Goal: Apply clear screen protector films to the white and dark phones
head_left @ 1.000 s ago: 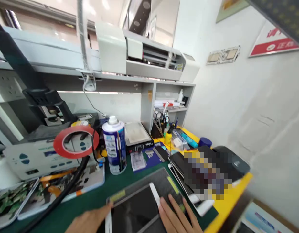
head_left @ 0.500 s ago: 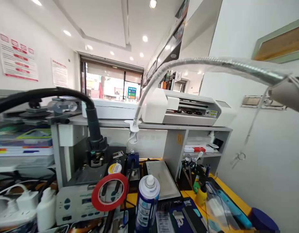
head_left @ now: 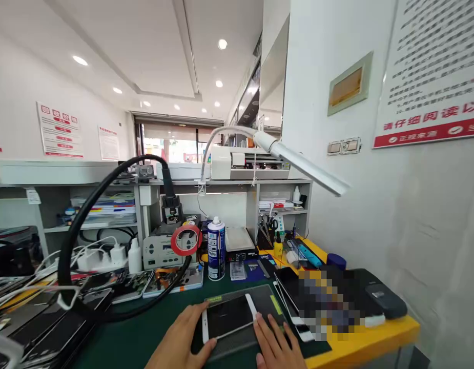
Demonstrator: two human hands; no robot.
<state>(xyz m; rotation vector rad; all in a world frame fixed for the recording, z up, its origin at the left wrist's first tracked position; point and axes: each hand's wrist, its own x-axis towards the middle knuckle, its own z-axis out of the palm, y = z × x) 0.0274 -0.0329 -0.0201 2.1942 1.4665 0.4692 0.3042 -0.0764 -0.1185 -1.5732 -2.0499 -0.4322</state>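
Note:
A white-framed smartphone (head_left: 229, 316) with a dark screen lies face up on a grey mat (head_left: 265, 300) over the green work surface. My left hand (head_left: 181, 338) is at its left end, thumb by the near edge and index finger by the far edge, closed about that end. At the other end, my right hand (head_left: 275, 341) lies flat with fingers outstretched, its fingertips at the near right corner. Beyond the mat stands a blue spray can (head_left: 216, 248).
Phones and parts (head_left: 56, 318) are heaped at left, under a thick black hose (head_left: 88, 210). Red tape (head_left: 186, 240) hangs before a grey control unit (head_left: 156, 251). More phones (head_left: 288, 287) lie right of the mat. A lamp (head_left: 309, 166) arches overhead.
The view has drawn back and swung right. Both my hands, the smartphone and the mat now show; in the earlier frame they are out of sight.

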